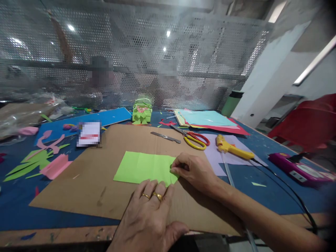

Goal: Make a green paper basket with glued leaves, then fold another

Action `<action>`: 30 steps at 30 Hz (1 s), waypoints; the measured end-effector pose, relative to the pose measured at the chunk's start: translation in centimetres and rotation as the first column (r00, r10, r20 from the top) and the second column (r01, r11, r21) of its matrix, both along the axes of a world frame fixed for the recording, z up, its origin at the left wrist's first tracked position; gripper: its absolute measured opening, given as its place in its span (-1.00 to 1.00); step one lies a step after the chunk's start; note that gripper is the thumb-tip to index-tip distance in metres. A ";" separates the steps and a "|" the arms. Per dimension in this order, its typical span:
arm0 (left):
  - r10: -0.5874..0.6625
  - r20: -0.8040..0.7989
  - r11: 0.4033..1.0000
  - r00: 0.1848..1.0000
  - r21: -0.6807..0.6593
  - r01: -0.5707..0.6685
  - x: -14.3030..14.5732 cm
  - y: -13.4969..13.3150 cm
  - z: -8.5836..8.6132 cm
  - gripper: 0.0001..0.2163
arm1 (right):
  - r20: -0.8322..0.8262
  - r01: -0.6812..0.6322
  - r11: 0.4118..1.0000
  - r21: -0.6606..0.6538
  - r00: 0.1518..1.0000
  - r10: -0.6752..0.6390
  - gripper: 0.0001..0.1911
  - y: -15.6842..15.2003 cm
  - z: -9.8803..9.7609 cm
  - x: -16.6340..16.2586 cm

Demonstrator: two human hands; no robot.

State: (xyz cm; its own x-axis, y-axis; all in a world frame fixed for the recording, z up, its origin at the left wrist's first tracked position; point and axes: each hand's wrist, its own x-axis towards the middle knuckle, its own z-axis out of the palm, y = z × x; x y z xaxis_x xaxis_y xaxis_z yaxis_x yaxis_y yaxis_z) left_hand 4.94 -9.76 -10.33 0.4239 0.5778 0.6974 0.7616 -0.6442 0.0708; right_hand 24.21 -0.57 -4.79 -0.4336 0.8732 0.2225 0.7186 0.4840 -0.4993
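Observation:
A light green sheet of paper, with faint crease lines, lies on a brown cardboard sheet. My left hand, with two rings on its fingers, rests flat with its fingertips on the paper's near edge. At the paper's right end, my right hand pinches the edge between thumb and forefinger. Beyond the paper are a metal blade and scissors with red and yellow handles.
A yellow glue gun sits on lilac paper at right, its cord running past a purple power strip. Behind are a small green paper basket, stacked coloured sheets and a green bottle. Paper scraps lie left.

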 end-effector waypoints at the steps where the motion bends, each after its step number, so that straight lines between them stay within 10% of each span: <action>1: -0.002 0.001 1.000 1.000 -0.002 0.002 0.0 0.0 0.0 -0.39 | -0.001 0.000 1.000 0.001 1.000 0.000 -0.96 0.0 0.0 0.0; 24: 0.013 -0.010 1.000 1.000 -0.024 -0.013 0.3 -0.2 0.1 -0.41 | 0.034 -0.037 0.999 0.026 0.999 0.036 -0.96 0.3 -0.4 0.4; 30: -0.090 -0.093 0.989 0.992 -0.126 0.078 -0.6 0.5 2.5 -0.40 | 0.056 -0.041 0.998 0.039 0.998 0.039 -0.95 0.1 -0.1 0.3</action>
